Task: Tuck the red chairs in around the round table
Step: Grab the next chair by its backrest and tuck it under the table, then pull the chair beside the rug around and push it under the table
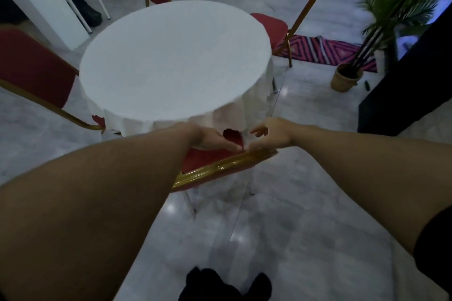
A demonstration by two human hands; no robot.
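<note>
- At the near edge of the round white-clothed surface (175,56), the red padded chair with a gold metal frame (220,166) stands with its back toward the person and its seat under the hanging cloth.
- The left hand (210,138) rests flat on the red backrest, fingers extended, gripping nothing.
- The right hand (271,135) hovers loosely open just above the gold top rail, which runs left to right.
- Both hands sit equally near; the table lies straight ahead, so the push probably goes forward.

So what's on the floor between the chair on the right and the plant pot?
In the head view, a pink striped rug lies on the floor between the right chair and the plant pot.
</note>
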